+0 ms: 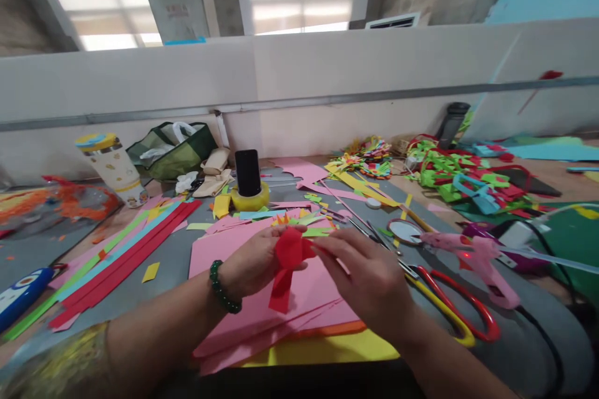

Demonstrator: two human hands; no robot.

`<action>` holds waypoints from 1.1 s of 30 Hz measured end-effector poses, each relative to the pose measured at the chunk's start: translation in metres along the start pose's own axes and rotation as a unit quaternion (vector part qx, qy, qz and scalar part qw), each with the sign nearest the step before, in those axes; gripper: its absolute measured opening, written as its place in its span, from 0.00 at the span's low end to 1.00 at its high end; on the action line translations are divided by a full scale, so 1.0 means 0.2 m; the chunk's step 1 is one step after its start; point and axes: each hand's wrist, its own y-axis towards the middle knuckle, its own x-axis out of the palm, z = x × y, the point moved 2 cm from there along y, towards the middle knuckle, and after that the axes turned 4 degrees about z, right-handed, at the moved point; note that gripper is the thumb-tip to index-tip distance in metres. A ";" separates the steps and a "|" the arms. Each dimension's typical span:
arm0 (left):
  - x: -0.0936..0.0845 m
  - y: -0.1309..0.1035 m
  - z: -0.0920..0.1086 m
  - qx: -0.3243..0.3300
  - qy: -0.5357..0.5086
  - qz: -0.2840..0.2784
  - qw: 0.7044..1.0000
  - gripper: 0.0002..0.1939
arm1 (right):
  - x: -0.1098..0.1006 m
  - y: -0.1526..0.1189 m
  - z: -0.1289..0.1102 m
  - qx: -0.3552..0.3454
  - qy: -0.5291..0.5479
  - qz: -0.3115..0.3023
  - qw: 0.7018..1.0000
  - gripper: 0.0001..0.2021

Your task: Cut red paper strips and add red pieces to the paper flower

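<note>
A folded red craft strip (289,250) is held in front of me, one tail hanging down and another end reaching right. My left hand (250,262), with a green bead bracelet (223,287) at the wrist, grips its left side. The fingers of my right hand (372,274) pinch the end that points right. Both hands are over a stack of pink sheets (219,318), which lies on orange and yellow sheets (327,349). Just behind the red strip, a small orange and green cut-out piece (283,220) shows in part.
Red-and-yellow-handled scissors (449,305) and a pink glue gun (486,262) lie to the right. A phone (248,173) stands in a yellow holder (251,198). Long coloured strips (135,255) and a tumbler (115,168) are left. Finished colourful pieces (468,174) are piled at the back right.
</note>
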 end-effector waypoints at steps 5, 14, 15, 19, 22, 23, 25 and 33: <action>-0.06 0.08 0.00 -0.027 0.040 -0.043 0.998 0.07 | -0.08 0.04 0.21 0.145 -0.022 0.050 0.988 0.03; -0.17 0.15 -0.11 -0.169 0.007 -0.086 0.982 0.12 | -0.11 0.06 0.26 0.118 -0.118 0.101 0.981 0.02; -0.15 0.15 -0.12 -0.164 -0.009 -0.079 0.983 0.15 | -0.07 0.04 0.20 0.087 -0.102 0.087 0.987 0.02; -0.08 0.15 -0.12 -0.087 -0.110 -0.075 0.987 0.26 | 0.10 -0.04 0.00 0.009 0.003 -0.055 0.998 0.10; -0.07 0.13 -0.10 -0.062 -0.141 -0.087 0.984 0.24 | 0.19 -0.09 -0.06 -0.012 0.052 -0.117 0.992 0.12; -0.08 0.12 -0.11 -0.064 -0.137 -0.075 0.986 0.20 | 0.21 -0.10 -0.07 -0.014 0.065 -0.125 0.990 0.12; -0.10 0.12 -0.11 -0.062 -0.140 -0.037 0.988 0.11 | 0.23 -0.10 -0.09 -0.013 0.098 -0.142 0.985 0.11; -0.13 0.12 -0.06 0.028 -0.200 0.024 0.979 0.15 | 0.25 -0.10 -0.04 0.343 0.289 -0.151 0.881 0.09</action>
